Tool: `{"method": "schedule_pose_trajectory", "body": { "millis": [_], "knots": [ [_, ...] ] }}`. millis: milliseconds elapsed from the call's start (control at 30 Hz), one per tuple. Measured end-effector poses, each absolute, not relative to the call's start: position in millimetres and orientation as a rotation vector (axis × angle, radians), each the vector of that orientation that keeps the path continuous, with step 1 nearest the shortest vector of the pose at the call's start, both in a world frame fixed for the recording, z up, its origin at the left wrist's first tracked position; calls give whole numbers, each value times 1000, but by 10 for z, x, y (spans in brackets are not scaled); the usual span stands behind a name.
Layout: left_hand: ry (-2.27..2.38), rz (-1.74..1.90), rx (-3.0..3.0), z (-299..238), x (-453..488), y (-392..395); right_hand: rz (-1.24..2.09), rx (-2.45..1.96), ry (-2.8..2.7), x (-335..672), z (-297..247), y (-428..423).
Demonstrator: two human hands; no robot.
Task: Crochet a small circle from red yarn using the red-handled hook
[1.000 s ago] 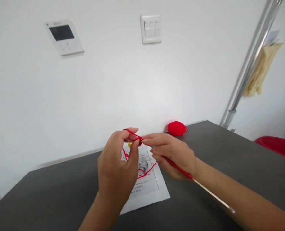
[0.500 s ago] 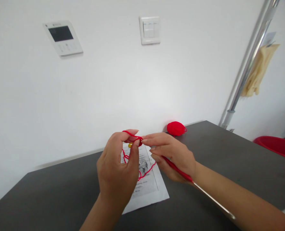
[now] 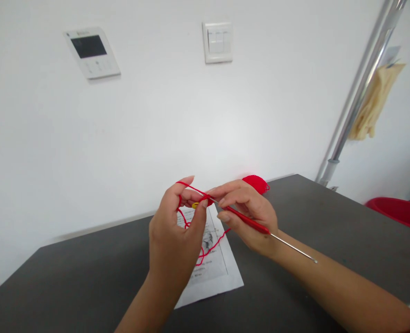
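Note:
My left hand [image 3: 175, 240] is raised over the grey table, with red yarn [image 3: 191, 188] looped over its forefinger. Its thumb and middle finger pinch a small red crocheted piece with a yellow marker [image 3: 195, 205]. My right hand [image 3: 249, 215] grips a crochet hook [image 3: 260, 227] by its red handle, the tip at the pinched piece and the bare metal end pointing back along my forearm. Loose yarn [image 3: 208, 245] hangs down over a printed paper sheet [image 3: 211, 273]. A red yarn ball [image 3: 258, 182] lies behind my right hand at the wall.
The dark grey table [image 3: 312, 217] runs along a white wall with a switch plate [image 3: 217, 41] and a small control panel [image 3: 91, 52]. A chrome pole [image 3: 357, 97] stands at the right with beige gloves [image 3: 374, 104] hanging from it. A red basin [image 3: 399, 210] sits beyond the table's right edge.
Both hands have lifted slightly and shifted right. My right hand has tilted the hook flatter, so its metal end now lies closer to my forearm.

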State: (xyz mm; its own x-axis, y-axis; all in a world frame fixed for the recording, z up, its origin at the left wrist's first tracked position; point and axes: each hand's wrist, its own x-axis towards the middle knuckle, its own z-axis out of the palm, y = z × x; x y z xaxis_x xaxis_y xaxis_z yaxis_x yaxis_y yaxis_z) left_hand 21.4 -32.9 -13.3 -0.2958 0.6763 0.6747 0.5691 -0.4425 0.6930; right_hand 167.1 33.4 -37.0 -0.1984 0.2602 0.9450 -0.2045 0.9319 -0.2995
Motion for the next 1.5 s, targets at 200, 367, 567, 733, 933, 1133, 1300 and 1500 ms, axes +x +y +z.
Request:
{"method": "schedule_pose_trajectory", "body": {
  "millis": [200,367,567,733,933,1133,1300,1500],
  "knots": [
    [1501,1856,1570,-110,205,-315,356,-33,-1781,1677,-372,360],
    [1188,1708,1332,-44,127,-270,362,41,-1892,1763,-321,492],
    [938,1741,1081,-92,197,-171,-249,122,-1845,1715,-378,563],
    [1237,1852,1527,-190,152,-142,-326,-13,-1802,1621,-423,525],
    [1733,1789,2104,-169,-60,-83,26,-88,-1905,1706,-318,406],
    [1759,1737,2304,-246,-108,35,-157,-136,-2042,1733,-298,402],
    [1721,1709,2230,-330,-109,122,-352,-83,-2081,1719,-326,451],
    [1704,1725,2132,-324,-115,158,18,-135,-2111,1763,-290,453]
  ]
}}
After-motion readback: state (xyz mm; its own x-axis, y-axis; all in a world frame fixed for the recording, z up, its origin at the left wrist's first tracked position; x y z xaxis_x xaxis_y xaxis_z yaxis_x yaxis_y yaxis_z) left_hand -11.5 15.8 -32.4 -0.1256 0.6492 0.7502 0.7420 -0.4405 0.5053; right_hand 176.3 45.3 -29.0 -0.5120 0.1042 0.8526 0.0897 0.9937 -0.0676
